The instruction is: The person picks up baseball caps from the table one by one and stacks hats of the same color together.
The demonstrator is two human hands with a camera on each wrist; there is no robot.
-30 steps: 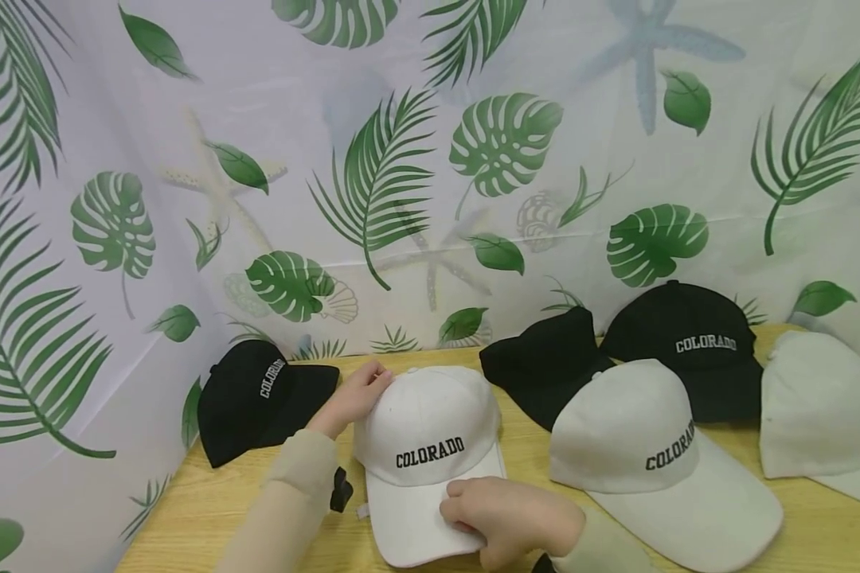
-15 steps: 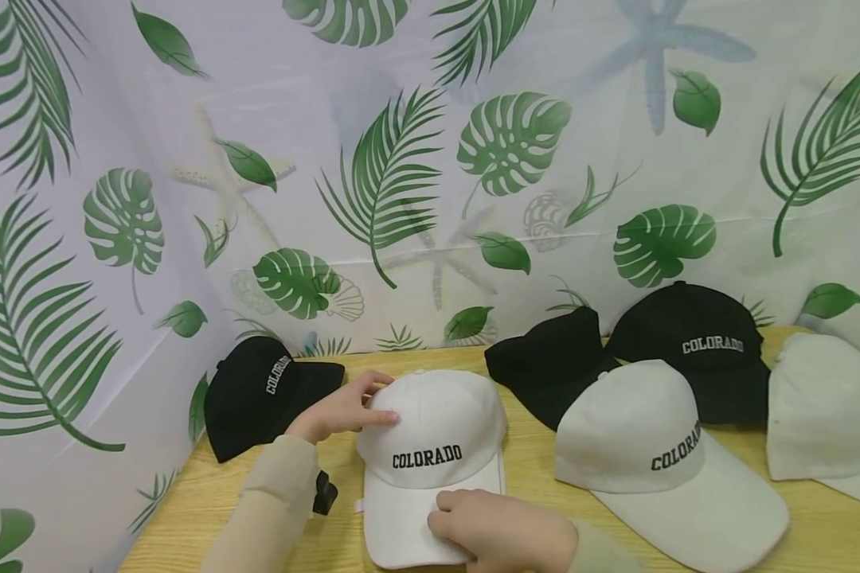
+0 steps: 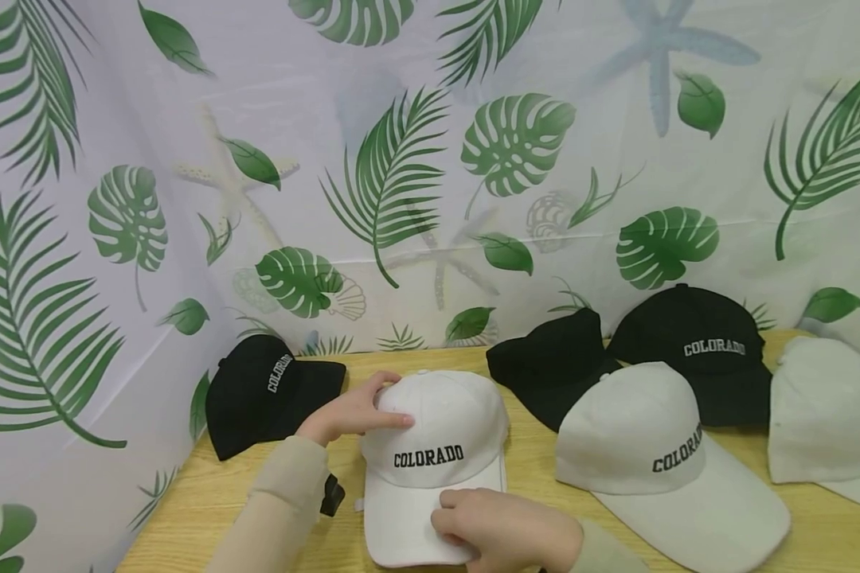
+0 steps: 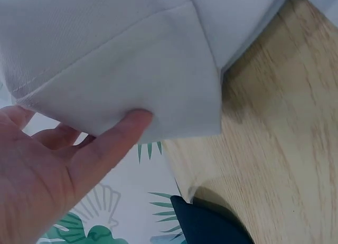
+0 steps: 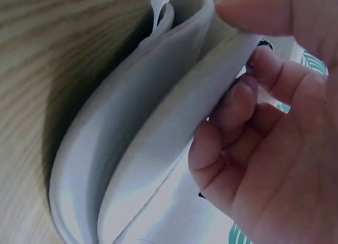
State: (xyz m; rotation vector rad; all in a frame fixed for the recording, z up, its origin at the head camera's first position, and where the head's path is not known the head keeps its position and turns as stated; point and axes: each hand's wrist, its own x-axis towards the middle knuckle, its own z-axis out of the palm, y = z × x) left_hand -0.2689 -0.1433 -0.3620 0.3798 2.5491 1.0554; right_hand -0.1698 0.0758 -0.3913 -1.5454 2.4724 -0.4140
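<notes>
My view: L hand (image 3: 354, 410) pinching wht cap (image 3: 437, 414) by crown, R hand (image 3: 505, 525) clamped on its brim (image 3: 397, 517), blk cap (image 3: 247, 406) nr L hand, more caps (image 3: 623, 430) off R, wood tbl (image 3: 179, 509).

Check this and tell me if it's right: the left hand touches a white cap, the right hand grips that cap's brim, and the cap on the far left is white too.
Not quite: the cap on the far left is black, as the head view shows. The left hand touches a white cap and the right hand grips its brim.
</notes>
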